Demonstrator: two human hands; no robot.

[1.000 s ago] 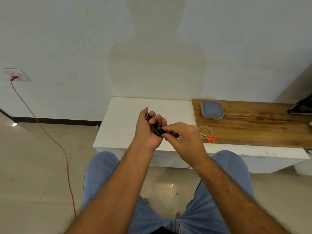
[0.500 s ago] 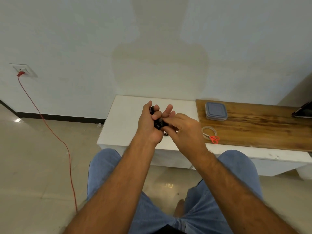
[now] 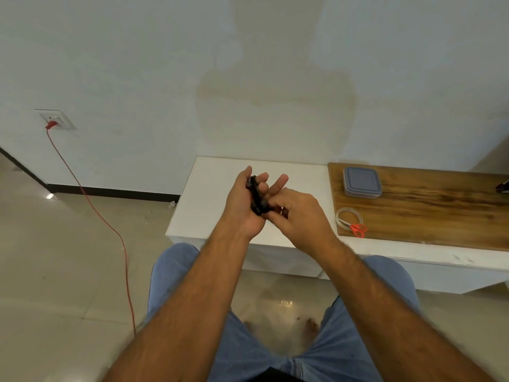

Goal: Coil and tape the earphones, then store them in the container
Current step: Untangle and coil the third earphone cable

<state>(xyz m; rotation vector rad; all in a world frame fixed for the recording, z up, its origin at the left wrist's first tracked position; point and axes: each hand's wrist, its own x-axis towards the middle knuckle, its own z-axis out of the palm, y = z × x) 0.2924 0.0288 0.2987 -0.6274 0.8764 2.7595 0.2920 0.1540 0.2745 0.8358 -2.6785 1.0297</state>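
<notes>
I am holding the earphones (image 3: pixel 256 198), a black bundle of coiled cord, in the grip of the left hand (image 3: pixel 243 204): the thumb and curled fingers are clamping the coil against the palm, while 2 fingers are extending loosely above it. The right hand (image 3: pixel 298 216) is pinching the lower end of the same coil with its fingertips (image 3: pixel 271 208), probably to tuck in the loose end so the loops do not spring apart before taping. Both hands are working in the air above the white counter (image 3: pixel 209 205), keeping the cord free to turn. To the right, on the wooden board (image 3: pixel 429 208), the tape roll (image 3: pixel 347 216) is lying at the near edge with the red-handled scissors (image 3: pixel 357 229) resting across it, both within reach of the right hand. The container (image 3: pixel 362 181), grey and lidded, is sitting beyond them, well apart from the coil. I judge coiling nearly complete; taping and storing are not yet done.
</notes>
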